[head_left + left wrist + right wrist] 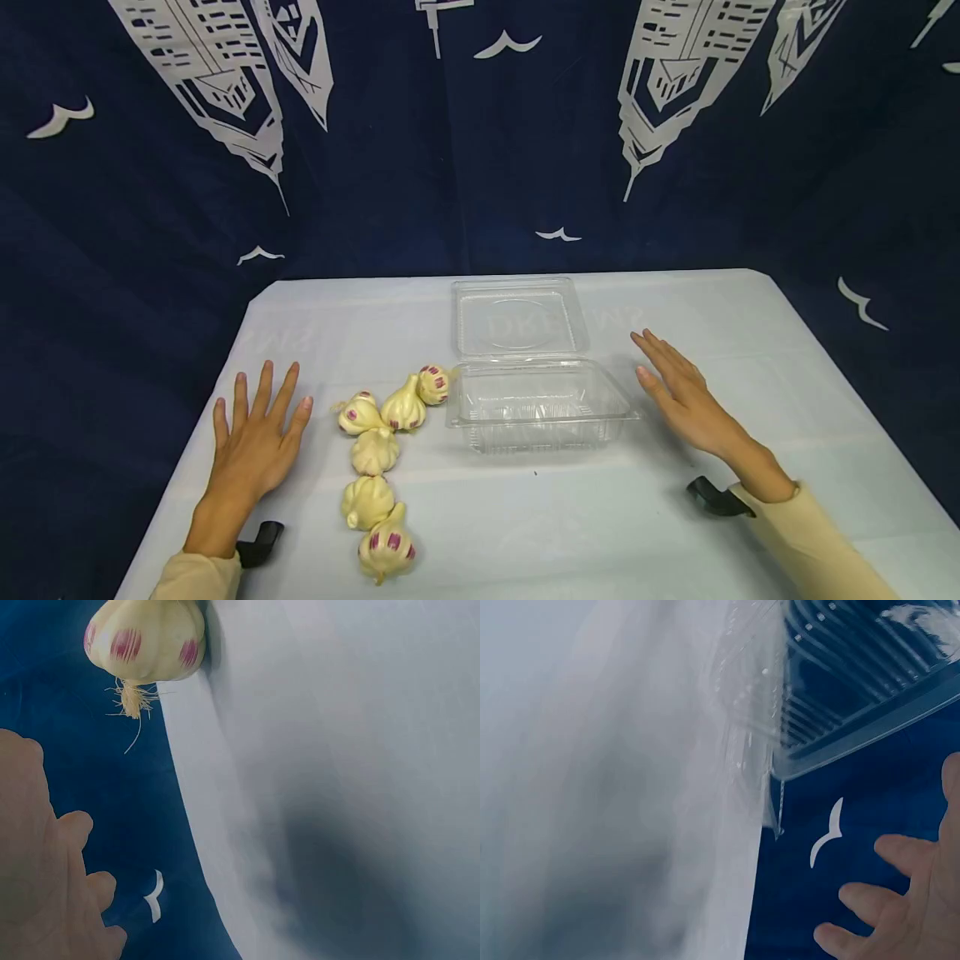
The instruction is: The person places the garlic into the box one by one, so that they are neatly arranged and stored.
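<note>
Several garlic bulbs point(375, 451) with pale skins, some marked with purple patches, lie in a bent line on the table. To their right stands a clear plastic clamshell box point(540, 417), its lid point(517, 321) folded back flat toward the far edge. My left hand point(255, 450) is spread, palm down, left of the garlic and apart from it. In the left wrist view one garlic bulb point(146, 641) shows its dry roots. My right hand point(686, 400) has its fingers extended, right of the box and not touching it. Both hands hold nothing.
A white cloth covers the table point(525, 533). Behind it hangs a dark blue curtain point(510, 167) printed with white buildings and birds. Black wrist straps point(258, 543) sit at both cuffs.
</note>
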A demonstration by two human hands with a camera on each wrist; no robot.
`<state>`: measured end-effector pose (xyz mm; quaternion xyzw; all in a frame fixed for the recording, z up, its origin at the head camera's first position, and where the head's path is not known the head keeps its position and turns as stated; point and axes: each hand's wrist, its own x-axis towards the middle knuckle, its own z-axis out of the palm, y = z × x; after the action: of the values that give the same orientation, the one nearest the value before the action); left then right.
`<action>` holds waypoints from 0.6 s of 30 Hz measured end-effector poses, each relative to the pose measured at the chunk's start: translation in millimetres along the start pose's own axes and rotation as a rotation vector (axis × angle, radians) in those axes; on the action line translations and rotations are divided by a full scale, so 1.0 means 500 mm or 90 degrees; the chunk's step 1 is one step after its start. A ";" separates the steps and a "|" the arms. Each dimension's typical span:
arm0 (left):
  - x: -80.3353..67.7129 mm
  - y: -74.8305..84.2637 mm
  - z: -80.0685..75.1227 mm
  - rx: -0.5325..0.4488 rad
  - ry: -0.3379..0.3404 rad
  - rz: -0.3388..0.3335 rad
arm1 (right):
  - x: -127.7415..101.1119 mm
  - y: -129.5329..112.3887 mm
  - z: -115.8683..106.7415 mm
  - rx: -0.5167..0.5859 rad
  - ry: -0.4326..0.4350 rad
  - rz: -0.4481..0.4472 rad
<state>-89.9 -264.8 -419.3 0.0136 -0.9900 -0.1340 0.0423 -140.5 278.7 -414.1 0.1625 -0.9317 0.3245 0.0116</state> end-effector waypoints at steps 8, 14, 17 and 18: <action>0.001 0.010 0.003 -0.006 0.004 0.013 | -0.001 -0.019 0.003 0.121 -0.076 0.003; 0.002 0.016 0.004 -0.006 -0.001 0.014 | 0.003 -0.029 0.007 0.157 -0.113 0.010; 0.002 0.017 0.007 -0.006 -0.005 0.014 | 0.005 -0.029 0.011 0.180 -0.132 0.024; 0.002 0.017 0.008 -0.006 -0.005 0.014 | 0.005 -0.029 0.013 0.186 -0.139 0.028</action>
<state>-91.4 -255.3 -420.8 0.0018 -0.9896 -0.1383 0.0396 -138.0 263.3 -409.9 0.1763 -0.8737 0.4373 -0.1201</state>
